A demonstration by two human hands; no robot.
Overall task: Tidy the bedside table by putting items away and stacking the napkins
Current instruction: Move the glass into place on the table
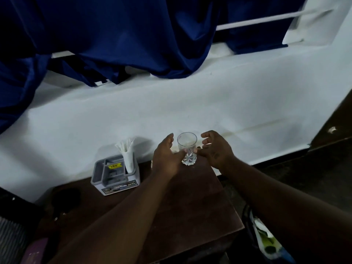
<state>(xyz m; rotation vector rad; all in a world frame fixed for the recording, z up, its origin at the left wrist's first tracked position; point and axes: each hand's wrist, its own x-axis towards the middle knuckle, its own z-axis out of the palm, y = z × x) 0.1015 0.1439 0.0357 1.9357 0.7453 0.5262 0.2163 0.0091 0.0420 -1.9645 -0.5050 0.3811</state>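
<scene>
Near the table (pixel 190 197) rear edge, against the wall (pixel 171 111), the glass (pixel 187 147) is flanked by left hand (pixel 165 157) and right hand (pixel 216 151), both spread wide, thumbs touching it; putting-away is judged in hand, firm closing needed next.

Glass (pixel 187 147) on table (pixel 190 199), between left hand (pixel 165 159) and right hand (pixel 216 150), napkins (pixel 127 152) in organiser (pixel 114 181) further left

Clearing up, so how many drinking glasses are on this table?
1: a clear glass at the back of the table, between the left hand and right hand. More may hide behind them.
</scene>
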